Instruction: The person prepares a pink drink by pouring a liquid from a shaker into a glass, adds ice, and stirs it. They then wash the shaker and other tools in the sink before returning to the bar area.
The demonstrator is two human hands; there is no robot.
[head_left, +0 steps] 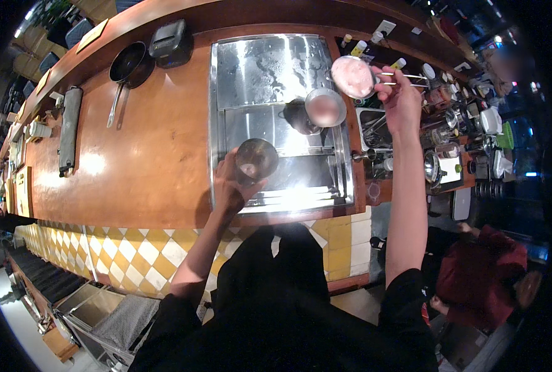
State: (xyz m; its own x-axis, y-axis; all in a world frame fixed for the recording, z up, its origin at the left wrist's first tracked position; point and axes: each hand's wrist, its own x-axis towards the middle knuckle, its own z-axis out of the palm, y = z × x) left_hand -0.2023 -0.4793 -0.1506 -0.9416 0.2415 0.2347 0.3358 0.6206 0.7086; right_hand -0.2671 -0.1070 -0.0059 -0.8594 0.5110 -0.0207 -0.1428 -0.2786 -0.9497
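My left hand [231, 184] is wrapped round a metal shaker tin [260, 155], its dark mouth tilted up, over the near left part of the steel counter inset [245, 74]. A little liquid or residue shows inside it. With closed fingers my right hand [401, 102] grips the twin-wire handle of a small round strainer [353, 77]. Pink froth fills the strainer's bowl. Just below and left of the strainer, a round metal cup [325, 108] with pinkish contents stands on the steel inset, apart from both hands.
On the wooden counter [152, 136] lie a black frying pan [129, 65], a dark lidded box [170, 43] and a rolled grey cloth [71, 130]. Bottles [358, 48] and crowded bar tools line the right. A person in a dark red top [480, 276] is at lower right.
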